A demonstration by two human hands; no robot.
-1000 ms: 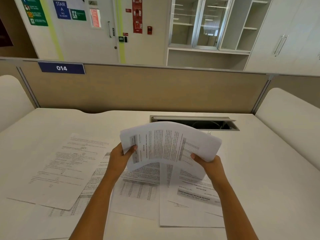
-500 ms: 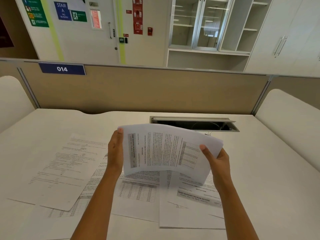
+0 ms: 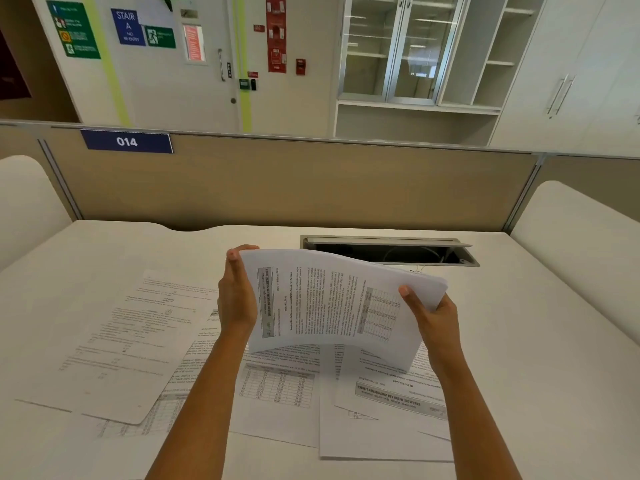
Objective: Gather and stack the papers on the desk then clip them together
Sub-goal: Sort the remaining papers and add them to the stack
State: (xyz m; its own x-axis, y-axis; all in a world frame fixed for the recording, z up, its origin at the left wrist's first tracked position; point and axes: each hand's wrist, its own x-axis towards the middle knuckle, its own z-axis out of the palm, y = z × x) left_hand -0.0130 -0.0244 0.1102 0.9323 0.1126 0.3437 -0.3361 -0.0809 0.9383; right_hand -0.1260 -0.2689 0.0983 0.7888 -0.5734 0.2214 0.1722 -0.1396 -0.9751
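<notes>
- Above the surface (image 3: 536,341), your stack (image 3: 332,303) runs left to right, header end leftward.
- Left hand (image 3: 235,296) lies flat against its left edge; right hand (image 3: 433,317) pinches the right end.
- Sheets (image 3: 114,344) lie beneath.

Both forearms (image 3: 207,393) rise from the 6 o'clock edge of the frame, converging toward 12. The left hand (image 3: 237,296) stands upright, fingers straight and pressed flat against the 9 o'clock edge of a sheaf of papers (image 3: 332,299). The right hand (image 3: 434,317) pinches the 3 o'clock end, thumb on the front face, fingers behind.
</notes>
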